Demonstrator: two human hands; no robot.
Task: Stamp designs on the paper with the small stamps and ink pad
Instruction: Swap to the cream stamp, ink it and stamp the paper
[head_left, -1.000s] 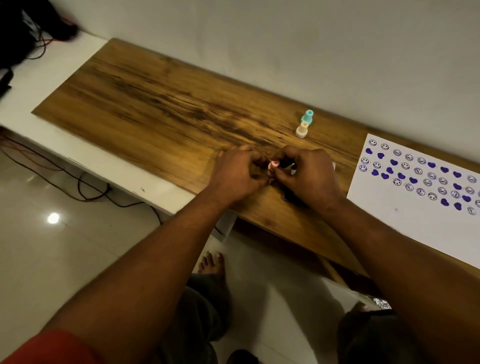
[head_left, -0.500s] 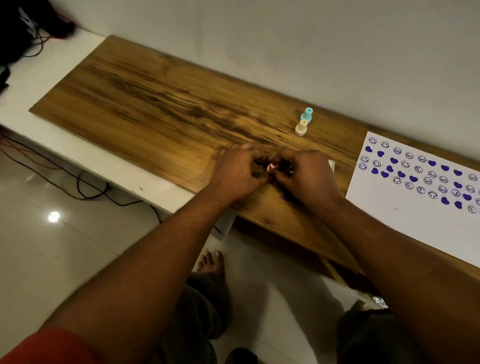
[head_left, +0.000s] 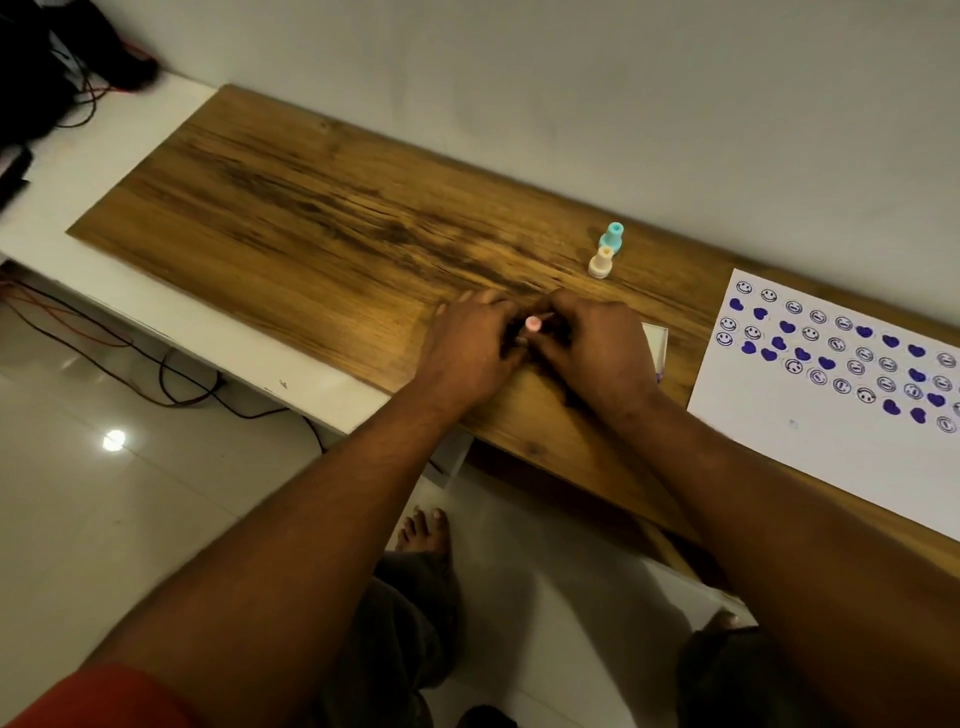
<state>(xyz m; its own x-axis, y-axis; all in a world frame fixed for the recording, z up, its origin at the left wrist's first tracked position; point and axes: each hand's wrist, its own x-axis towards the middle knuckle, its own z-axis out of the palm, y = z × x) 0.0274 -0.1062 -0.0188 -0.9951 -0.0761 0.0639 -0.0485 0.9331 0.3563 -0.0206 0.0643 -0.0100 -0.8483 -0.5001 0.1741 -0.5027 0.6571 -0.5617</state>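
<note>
My left hand (head_left: 467, 348) and my right hand (head_left: 597, 348) meet over the middle of the wooden board (head_left: 311, 218). Both pinch a small pink stamp (head_left: 533, 323), of which only the round top shows between the fingers. A white ink pad case (head_left: 655, 343) peeks out from under my right hand. The white paper (head_left: 810, 436) lies to the right, with rows of purple hearts and smiley faces along its upper part. A teal stamp (head_left: 611, 240) and a beige stamp (head_left: 601, 262) stand upright behind my hands, near the wall.
The board rests on a white shelf (head_left: 156, 312) against a grey wall. Dark objects and red cables (head_left: 47, 67) sit at the far left. More cables trail over the tiled floor (head_left: 104, 493) below. My bare feet show under the board's edge.
Both hands stay together on the pink stamp, with only small finger shifts. The stamp's top now shows slightly more to the left between the fingers.
</note>
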